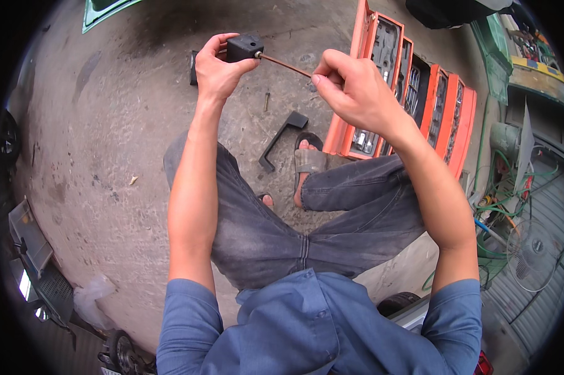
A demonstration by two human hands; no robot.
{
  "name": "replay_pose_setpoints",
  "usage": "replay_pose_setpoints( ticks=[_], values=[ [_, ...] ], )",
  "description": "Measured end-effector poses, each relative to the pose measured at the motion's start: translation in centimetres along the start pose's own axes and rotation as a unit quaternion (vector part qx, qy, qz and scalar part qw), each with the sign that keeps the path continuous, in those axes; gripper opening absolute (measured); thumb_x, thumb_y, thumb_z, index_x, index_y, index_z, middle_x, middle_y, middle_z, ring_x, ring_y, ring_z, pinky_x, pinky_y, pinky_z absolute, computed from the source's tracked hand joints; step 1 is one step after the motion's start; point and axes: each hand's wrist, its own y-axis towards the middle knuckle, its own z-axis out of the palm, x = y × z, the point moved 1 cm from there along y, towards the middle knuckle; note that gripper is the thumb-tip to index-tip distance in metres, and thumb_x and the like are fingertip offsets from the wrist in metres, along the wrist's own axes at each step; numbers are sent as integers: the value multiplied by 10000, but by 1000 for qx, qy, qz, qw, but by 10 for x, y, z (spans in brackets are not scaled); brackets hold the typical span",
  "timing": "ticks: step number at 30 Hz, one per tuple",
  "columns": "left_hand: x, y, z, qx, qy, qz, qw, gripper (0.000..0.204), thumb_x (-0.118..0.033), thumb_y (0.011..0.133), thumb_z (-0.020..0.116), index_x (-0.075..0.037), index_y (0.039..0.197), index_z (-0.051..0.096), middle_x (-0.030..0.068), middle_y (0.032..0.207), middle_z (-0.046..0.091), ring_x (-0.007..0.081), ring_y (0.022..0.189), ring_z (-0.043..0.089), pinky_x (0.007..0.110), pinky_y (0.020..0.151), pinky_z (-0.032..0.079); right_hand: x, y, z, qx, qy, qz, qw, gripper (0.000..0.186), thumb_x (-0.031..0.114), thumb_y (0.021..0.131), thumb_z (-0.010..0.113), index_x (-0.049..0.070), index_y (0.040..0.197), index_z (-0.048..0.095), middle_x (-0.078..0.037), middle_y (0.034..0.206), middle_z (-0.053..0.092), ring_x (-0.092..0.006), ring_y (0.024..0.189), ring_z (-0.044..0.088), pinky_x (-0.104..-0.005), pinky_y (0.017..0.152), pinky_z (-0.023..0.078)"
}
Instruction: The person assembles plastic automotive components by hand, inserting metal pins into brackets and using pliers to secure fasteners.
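Observation:
My left hand (216,75) grips a black block-shaped part (244,45) with holes in it, near the top middle of the head view. A long, thin copper-coloured rod (283,65) runs from a small light metal fitting (259,55) on the block's side into my right hand (351,87), whose fingers are curled around its far end. A small bolt (267,102) lies on the concrete floor below my hands. Nearby lies a bent black bracket (283,134). Another dark part (193,65) is partly hidden behind my left hand.
An open red cantilever toolbox (460,125) with sockets and wrenches stands on my right. My sandaled feet (307,165) are below. A fan (535,256), green hoses (494,203) and a shelf (538,69) are at the right; wheels and dark items (38,275) sit along the left rim.

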Motion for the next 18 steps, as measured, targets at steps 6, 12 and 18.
replay_pose_setpoints(
  ticks=[6, 12, 18],
  values=[
    [-2, -4, 2, -14, 6, 42, 999, 526, -123, 629, 838, -31, 1126, 692, 83, 987, 735, 164, 897, 701, 307, 806, 571, -9, 3, -5, 192, 196, 241, 931, 246, 213, 869, 690, -9, 961, 639, -57, 695, 609, -162, 641, 592, -344, 628, 495],
    [-6, -8, 8, -29, 113, 109, 987, 534, -83, 679, 821, -23, 1188, 670, 72, 1009, 734, 155, 891, 704, 290, 829, 564, -13, -7, 7, 119, -171, 57, 976, 130, 68, 763, 630, 14, 872, 677, -218, 762, 685, -430, 769, 682, -499, 682, 546],
    [4, -14, 10, -2, 192, 47, 980, 586, -122, 605, 813, -37, 1170, 685, 108, 984, 727, 203, 850, 702, 311, 778, 574, -19, -6, 5, 68, -272, 33, 959, 133, 35, 699, 630, 31, 830, 654, -192, 763, 699, -393, 743, 703, -479, 618, 551]
  ],
)
